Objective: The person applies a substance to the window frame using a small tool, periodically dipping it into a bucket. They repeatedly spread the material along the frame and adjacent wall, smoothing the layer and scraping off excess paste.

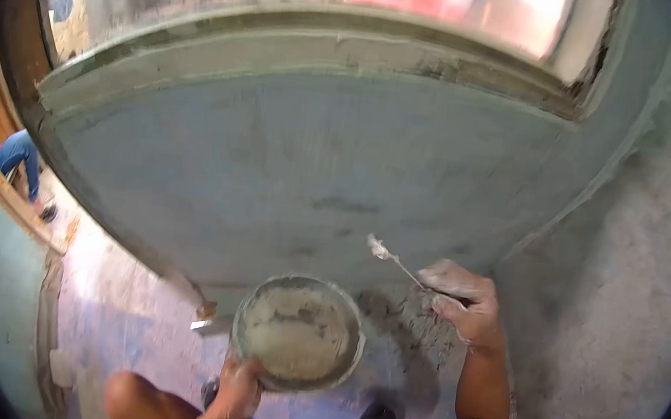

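Note:
My left hand grips the near left rim of a round bowl, holding it over the floor in front of my knees. Grey paste covers much of the bowl's inside. Up and to the right, my right hand, smeared with pale paste, is closed on the end of a thin tool. The tool looks like a narrow line from here, and a whitish lump of paste clings to its far tip. That tip is in front of the lower wall, above and right of the bowl.
A grey-green wall rises ahead to a window ledge. Another wall stands close on the right. Dark crumbs lie on the floor beneath my right hand. Through the left doorway, a person's leg shows.

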Tool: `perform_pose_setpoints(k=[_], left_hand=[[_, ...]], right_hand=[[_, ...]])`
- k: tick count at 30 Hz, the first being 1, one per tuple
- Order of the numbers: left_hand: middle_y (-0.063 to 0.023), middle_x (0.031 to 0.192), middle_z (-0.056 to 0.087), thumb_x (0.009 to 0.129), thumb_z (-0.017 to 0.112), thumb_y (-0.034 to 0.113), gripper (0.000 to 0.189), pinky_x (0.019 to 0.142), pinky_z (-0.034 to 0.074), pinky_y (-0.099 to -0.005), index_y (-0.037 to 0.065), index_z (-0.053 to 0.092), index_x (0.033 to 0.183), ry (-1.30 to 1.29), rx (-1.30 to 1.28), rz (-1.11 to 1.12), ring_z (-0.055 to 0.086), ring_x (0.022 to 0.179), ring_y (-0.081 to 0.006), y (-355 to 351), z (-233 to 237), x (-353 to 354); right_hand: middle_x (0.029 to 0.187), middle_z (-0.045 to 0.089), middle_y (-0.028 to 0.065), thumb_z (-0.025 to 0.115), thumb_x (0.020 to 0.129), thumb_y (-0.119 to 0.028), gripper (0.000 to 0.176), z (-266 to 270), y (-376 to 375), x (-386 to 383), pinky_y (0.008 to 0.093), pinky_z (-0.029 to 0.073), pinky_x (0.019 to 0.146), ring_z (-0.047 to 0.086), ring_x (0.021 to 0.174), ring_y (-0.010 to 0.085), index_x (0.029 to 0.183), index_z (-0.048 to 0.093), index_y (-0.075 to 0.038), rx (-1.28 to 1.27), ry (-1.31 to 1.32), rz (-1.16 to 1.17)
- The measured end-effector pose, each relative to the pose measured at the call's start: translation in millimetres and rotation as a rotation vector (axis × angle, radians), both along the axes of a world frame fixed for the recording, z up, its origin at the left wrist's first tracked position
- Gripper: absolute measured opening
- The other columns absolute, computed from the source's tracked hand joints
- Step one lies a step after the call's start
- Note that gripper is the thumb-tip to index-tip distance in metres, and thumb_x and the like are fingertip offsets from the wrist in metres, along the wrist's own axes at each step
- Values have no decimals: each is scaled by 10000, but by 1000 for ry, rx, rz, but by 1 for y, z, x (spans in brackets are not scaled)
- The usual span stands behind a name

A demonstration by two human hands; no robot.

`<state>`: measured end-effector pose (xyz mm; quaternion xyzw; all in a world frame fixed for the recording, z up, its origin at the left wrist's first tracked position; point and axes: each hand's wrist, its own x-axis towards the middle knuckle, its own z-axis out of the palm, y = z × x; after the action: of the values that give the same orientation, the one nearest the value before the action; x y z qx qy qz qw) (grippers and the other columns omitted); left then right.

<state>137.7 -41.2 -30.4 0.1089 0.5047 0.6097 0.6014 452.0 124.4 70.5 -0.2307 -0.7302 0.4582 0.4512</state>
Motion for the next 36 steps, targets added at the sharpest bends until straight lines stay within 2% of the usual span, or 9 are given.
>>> perform_pose_setpoints(k=[1, 2, 4, 6, 8, 12, 15, 18, 36], left_hand=[[-167, 1338, 600, 773, 449, -87, 764, 929, 608, -434, 22, 369, 1525, -76, 40, 17, 645, 1199, -325, -9, 9, 2], [-160, 1331, 600, 766, 447, -98, 757, 926, 597, -415, 7, 377, 1512, -153, 65, 31, 648, 1177, -309, -13, 17, 3], [-160, 1331, 600, 765, 448, -98, 758, 926, 597, -414, 7, 377, 1512, -180, 97, -4, 648, 1176, -308, -2, 5, 0], [-160, 1330, 599, 764, 448, -99, 760, 926, 596, -413, 7, 376, 1513, -214, 127, -32, 648, 1175, -307, 7, -1, -2], [-159, 1330, 599, 764, 449, -99, 762, 926, 594, -411, 7, 375, 1514, -258, 134, -62, 647, 1173, -306, 10, -6, -3], [-158, 1329, 598, 762, 450, -100, 766, 926, 592, -408, 8, 373, 1516, -329, 110, -128, 646, 1170, -304, 2, -19, -8], [-158, 1328, 598, 761, 451, -101, 769, 926, 590, -406, 8, 372, 1518, -368, 124, -182, 645, 1167, -302, -6, -27, -20], [-157, 1328, 597, 760, 452, -101, 772, 926, 588, -403, 8, 370, 1519, -400, 115, -217, 644, 1165, -300, -4, -31, -22], [-153, 1324, 593, 752, 457, -106, 790, 926, 577, -389, 10, 362, 1528, -374, 141, -192, 639, 1150, -290, -21, -43, -3]], right_hand=[[1165, 700, 185, 771, 827, 21, 376, 14, 2, 3, 367, 540, 908, 670, 986, 237, 1197, 721, 63, 240, -25, -99], [1105, 689, 155, 828, 733, -21, 412, 34, 0, 5, 308, 534, 730, 652, 895, 200, 1122, 735, 77, 270, -21, -223], [1063, 678, 128, 789, 749, 51, 349, 79, 4, 3, 304, 540, 741, 639, 924, 185, 1094, 740, 64, 468, -35, -411], [1049, 666, 119, 801, 765, 51, 353, 135, 7, -2, 295, 530, 774, 639, 933, 188, 1114, 755, 19, 707, -354, -591], [1016, 678, 89, 842, 778, -9, 372, 193, 24, -10, 308, 513, 825, 643, 875, 200, 1141, 771, -44, 1210, -783, -671], [977, 768, -35, 850, 824, -243, 222, 290, 39, -57, 359, 399, 1024, 688, 881, 122, 1028, 799, -173, 1566, -1230, -476], [978, 770, -87, 788, 895, -220, 66, 330, 28, -106, 425, 337, 1113, 690, 959, 89, 959, 797, -238, 1732, -1403, -363], [1004, 778, -86, 811, 871, -176, 130, 331, 9, -160, 420, 323, 1102, 671, 1053, 106, 983, 788, -239, 1710, -1590, -366], [865, 681, -61, 712, 870, -94, 128, 299, 38, -143, 400, 320, 1062, 641, 948, 108, 800, 710, -201, 1936, -1492, -374]])
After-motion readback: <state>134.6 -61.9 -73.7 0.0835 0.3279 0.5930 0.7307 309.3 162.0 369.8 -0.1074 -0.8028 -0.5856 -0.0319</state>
